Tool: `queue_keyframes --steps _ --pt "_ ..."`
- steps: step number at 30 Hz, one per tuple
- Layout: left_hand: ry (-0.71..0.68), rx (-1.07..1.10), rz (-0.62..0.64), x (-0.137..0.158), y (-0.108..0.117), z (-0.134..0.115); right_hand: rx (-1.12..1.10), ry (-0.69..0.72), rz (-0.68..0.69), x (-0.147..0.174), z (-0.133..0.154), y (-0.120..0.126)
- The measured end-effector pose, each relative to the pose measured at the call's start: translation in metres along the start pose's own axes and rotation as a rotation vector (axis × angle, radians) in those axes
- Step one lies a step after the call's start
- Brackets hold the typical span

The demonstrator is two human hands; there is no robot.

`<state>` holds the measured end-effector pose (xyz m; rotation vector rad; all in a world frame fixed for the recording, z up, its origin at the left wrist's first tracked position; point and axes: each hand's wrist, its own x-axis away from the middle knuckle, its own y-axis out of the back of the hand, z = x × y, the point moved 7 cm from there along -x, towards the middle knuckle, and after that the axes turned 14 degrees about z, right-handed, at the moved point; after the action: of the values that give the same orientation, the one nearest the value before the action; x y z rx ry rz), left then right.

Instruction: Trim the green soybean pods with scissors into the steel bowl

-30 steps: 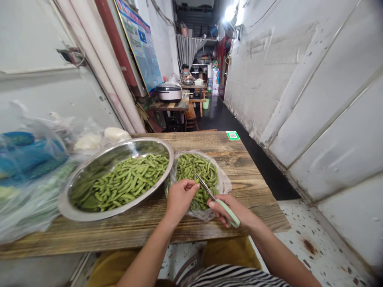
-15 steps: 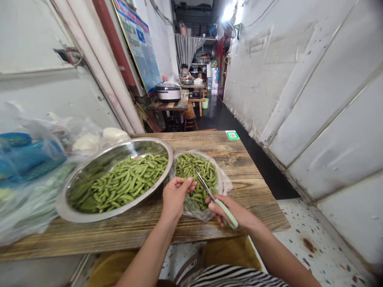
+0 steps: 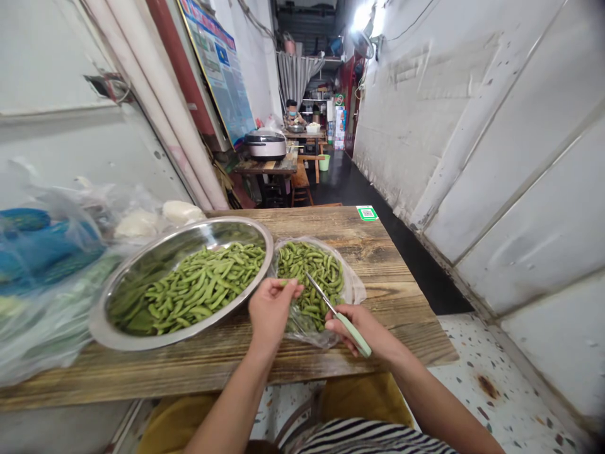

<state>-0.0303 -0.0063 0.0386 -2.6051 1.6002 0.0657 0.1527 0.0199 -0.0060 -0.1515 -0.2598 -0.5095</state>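
Note:
My left hand (image 3: 274, 307) pinches a green edamame pod (image 3: 284, 284) between thumb and fingers, just right of the steel basin's edge. Green-handled scissors (image 3: 352, 333) are gripped in my right hand (image 3: 362, 329), their blades pointing up and left over the bagged pods, a little apart from the left fingertips. Beneath both hands lies a clear plastic bag (image 3: 355, 287), rolled open and full of edamame pods (image 3: 309, 265). At left the wide steel basin (image 3: 106, 337) holds a large heap of edamame pods (image 3: 203, 284).
Plastic bags (image 3: 51, 302) with blue and white contents crowd the left of the wooden table (image 3: 401, 302). A green QR-code card (image 3: 367, 213) lies at its far right corner. Behind stands a rice cooker (image 3: 265, 146) on another table. A white wall (image 3: 454, 126) runs along the right.
My left hand has moved slightly left with its pod, away from the scissor tips. The scissor blades look closer together, and my right hand has shifted only a little.

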Motion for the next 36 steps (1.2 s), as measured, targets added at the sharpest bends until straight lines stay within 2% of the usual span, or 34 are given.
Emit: queue_keyframes --steps 3,5,6,7,8,10,12,13,16,21,24,26,30,33,36 --pt "-0.310 -0.519 -0.294 0.002 0.040 -0.047 -0.004 0.009 -0.044 0.001 -0.001 0.008" --pt "-0.425 -0.831 -0.360 0.003 0.046 -0.069 0.012 0.026 -0.063 0.001 0.000 0.013" --pt "-0.454 -0.946 -0.353 0.004 0.043 -0.073 0.026 0.039 -0.070 0.001 0.001 0.014" --pt "-0.472 -1.034 -0.298 0.004 0.035 -0.074 0.042 0.051 -0.077 0.001 0.002 0.015" --pt "-0.484 -1.094 -0.190 0.004 0.023 -0.070 0.059 0.059 -0.083 0.001 0.004 0.016" --pt "-0.493 -1.145 0.150 0.005 -0.012 -0.050 0.089 0.063 -0.094 0.002 0.005 0.017" --pt "-0.450 -1.155 0.466 0.011 -0.043 -0.023 0.116 0.058 -0.093 0.003 0.006 0.017" --pt "-0.421 -1.164 0.556 0.014 -0.052 -0.012 0.128 0.058 -0.092 0.004 0.006 0.017" --pt "-0.366 -1.196 0.624 0.016 -0.061 0.003 0.159 0.046 -0.099 0.006 0.003 0.020" --pt "-0.266 -1.234 0.669 0.014 -0.059 0.004 0.203 0.034 -0.107 0.006 -0.002 0.024" --pt "-0.216 -1.161 0.635 0.012 -0.056 0.000 0.217 0.028 -0.081 0.006 -0.001 0.022" --pt "-0.183 -1.020 0.534 0.007 -0.049 -0.004 0.220 0.013 -0.065 0.008 0.000 0.020" --pt "-0.064 -0.603 0.310 -0.003 -0.026 -0.001 0.295 0.034 -0.067 0.012 0.009 0.018" --pt "-0.011 -0.420 0.262 -0.005 -0.021 0.005 0.396 0.052 -0.052 0.012 0.017 0.013" --pt "-0.005 -0.387 0.258 -0.003 -0.023 0.005 0.474 0.060 -0.025 0.010 0.023 0.007"
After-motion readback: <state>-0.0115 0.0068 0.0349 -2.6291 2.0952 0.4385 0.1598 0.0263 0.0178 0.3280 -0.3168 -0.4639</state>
